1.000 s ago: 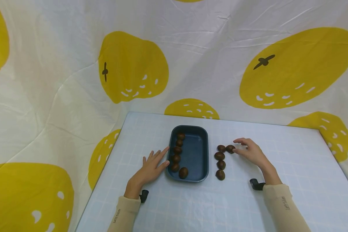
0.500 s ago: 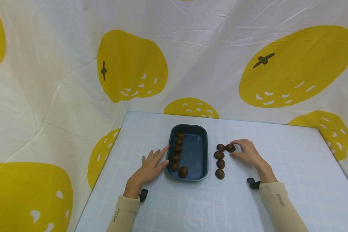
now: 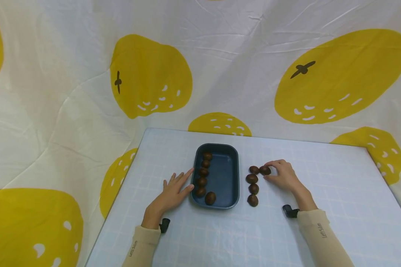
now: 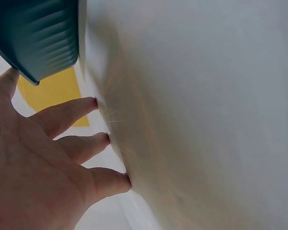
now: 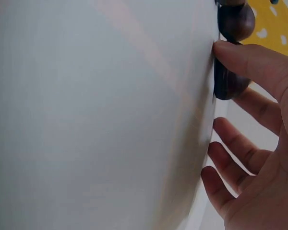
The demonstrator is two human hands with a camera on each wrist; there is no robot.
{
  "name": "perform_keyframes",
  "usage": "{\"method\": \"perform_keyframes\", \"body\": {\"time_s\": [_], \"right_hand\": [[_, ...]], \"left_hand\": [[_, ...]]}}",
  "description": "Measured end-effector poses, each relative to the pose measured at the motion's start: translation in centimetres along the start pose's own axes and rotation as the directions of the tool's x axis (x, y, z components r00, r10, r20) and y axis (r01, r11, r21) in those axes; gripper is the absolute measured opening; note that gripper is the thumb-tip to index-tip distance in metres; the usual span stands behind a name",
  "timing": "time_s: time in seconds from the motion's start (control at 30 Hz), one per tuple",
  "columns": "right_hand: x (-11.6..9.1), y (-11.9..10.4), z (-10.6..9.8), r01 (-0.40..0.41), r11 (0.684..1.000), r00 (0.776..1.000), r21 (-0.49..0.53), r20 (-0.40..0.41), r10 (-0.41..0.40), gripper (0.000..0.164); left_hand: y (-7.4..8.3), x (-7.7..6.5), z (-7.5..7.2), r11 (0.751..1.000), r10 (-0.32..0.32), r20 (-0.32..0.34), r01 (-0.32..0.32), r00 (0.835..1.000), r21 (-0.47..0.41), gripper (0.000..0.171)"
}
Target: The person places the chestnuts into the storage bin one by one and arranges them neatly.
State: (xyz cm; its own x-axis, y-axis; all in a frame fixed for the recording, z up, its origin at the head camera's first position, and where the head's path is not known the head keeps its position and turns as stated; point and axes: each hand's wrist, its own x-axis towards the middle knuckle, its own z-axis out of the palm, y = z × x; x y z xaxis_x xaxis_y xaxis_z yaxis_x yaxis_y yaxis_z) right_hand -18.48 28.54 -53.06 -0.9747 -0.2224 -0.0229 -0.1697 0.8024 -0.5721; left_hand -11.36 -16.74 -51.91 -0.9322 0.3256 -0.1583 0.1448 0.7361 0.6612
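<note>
A dark blue tray (image 3: 235,178) holds several glossy brown chestnuts (image 3: 202,181), lined up along its left wall, with one chestnut (image 3: 210,198) beside the near end of that line. My left hand (image 3: 172,193) lies spread at the tray's left side, thumb and forefinger at the rim; in the left wrist view the other fingertips rest on the table. Right of the tray, more chestnuts (image 3: 252,178) form a column. At its far end, my right hand (image 3: 285,177) pinches a chestnut (image 3: 264,170) between thumb and forefinger, close beside the column's top chestnut (image 3: 254,170).
The table (image 3: 220,237) has a pale checked cover. Behind it and to the left hangs a white cloth (image 3: 234,74) with large yellow fruit prints. Each wrist carries a small black camera, such as the right camera (image 3: 290,211).
My right hand has moved slightly left and its thumb and forefinger have come round the chestnut at the column's far end. The left hand stays at the tray.
</note>
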Motion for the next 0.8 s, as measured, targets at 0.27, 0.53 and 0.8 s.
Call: {"method": "perform_keyframes", "body": {"time_s": [0.27, 0.53, 0.8], "right_hand": [[-0.05, -0.31, -0.16, -0.005, 1.0, 1.0, 0.002, 0.003, 0.005, 0.04], [-0.21, -0.35, -0.21, 0.0, 1.0, 1.0, 0.008, -0.007, 0.0, 0.041], [0.17, -0.49, -0.54, 0.002, 0.999, 1.0, 0.04, 0.008, -0.002, 0.042]], "left_hand": [[-0.06, 0.06, 0.02, 1.0, 0.002, -0.011, -0.002, 1.0, -0.004, 0.062], [-0.02, -0.01, 0.07, 1.0, 0.002, -0.009, -0.002, 1.0, -0.008, 0.062], [-0.01, 0.04, -0.12, 1.0, -0.004, 0.002, 0.004, 1.0, -0.007, 0.062]]}}
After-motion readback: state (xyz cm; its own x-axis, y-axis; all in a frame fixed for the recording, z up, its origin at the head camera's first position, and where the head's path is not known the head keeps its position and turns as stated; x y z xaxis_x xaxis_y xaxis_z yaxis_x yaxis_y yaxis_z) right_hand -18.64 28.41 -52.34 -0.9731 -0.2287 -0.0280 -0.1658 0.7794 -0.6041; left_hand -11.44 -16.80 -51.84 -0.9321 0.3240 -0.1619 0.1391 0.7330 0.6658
